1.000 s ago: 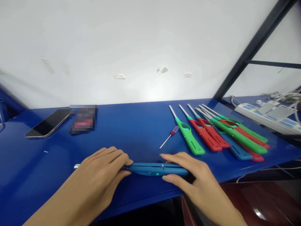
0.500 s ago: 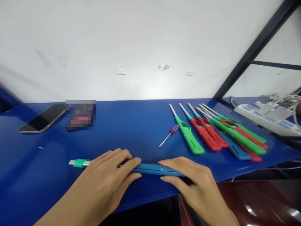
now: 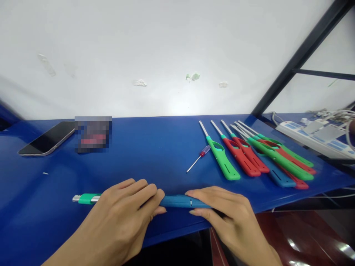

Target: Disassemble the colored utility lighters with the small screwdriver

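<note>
A blue long-necked lighter lies crosswise near the table's front edge, gripped by both hands. My left hand is closed over its trigger half, knuckles up, hiding that part. From under this hand a green collar and a short piece of metal tube stick out to the left. Thumb and fingers of my right hand pinch the handle end from both sides. Between the hands the blue casing shows, with a small pale slot in it. A small screwdriver with a red and clear handle lies beyond the hands.
Several lighters lie at the right: a green one, red ones and an overlapping pile. A phone and a blurred dark item are at the back left. Power strips sit beyond the black frame.
The green collar end has shifted slightly left and down. My left fingers have curled more closely over the casing, and the dark seam line between the hands looks narrower. The right hand keeps its place.
</note>
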Demonstrator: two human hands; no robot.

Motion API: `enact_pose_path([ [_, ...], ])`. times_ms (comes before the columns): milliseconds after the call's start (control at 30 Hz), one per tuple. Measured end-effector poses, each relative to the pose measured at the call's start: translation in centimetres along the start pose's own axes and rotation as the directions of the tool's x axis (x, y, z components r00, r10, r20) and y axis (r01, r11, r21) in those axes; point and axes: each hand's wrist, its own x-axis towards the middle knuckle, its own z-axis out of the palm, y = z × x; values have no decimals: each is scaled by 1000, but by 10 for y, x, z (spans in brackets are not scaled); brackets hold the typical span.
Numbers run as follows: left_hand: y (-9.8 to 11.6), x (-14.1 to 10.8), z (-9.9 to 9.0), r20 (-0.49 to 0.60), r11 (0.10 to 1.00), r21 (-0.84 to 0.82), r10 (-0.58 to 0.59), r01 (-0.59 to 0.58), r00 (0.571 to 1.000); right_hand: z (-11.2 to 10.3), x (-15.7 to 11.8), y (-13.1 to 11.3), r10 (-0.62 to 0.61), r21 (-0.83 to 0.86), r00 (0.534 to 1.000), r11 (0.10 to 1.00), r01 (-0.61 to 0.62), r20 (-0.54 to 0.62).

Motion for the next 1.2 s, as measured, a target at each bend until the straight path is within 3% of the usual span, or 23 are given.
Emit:
enact_pose_path([
  [167, -3, -3, 1, -15, 1000, 14, 15, -15, 1000, 2, 2, -3, 11, -15, 999, 1000, -11, -32],
  [400, -4, -10, 2, -8, 998, 48, -29, 29, 1000, -2, 1, -7, 166, 5, 986, 986, -165, -34],
  [567, 1, -17, 4, 114, 998, 19, -63, 62, 991, -10, 3, -5, 363, 136, 928, 927, -350, -88],
  [700, 2, -10, 8, 63, 999, 31, 5, -7, 998, -12, 6, -2, 440, 178, 897, 886, -429, -29],
  [833, -2, -1, 14, -23, 997, 58, 49, -47, 999, -10, 8, -2, 381, 118, 924, 919, -375, -36],
  [1000, -4, 1, 16, -8, 1000, -2, 31, -31, 1000, -7, 8, -3, 285, 77, 956, 957, -280, -64],
  [1200, -1, 1, 11, -10, 997, -80, -9, 9, 1000, -5, 5, -1, 219, 75, 976, 973, -218, 5],
])
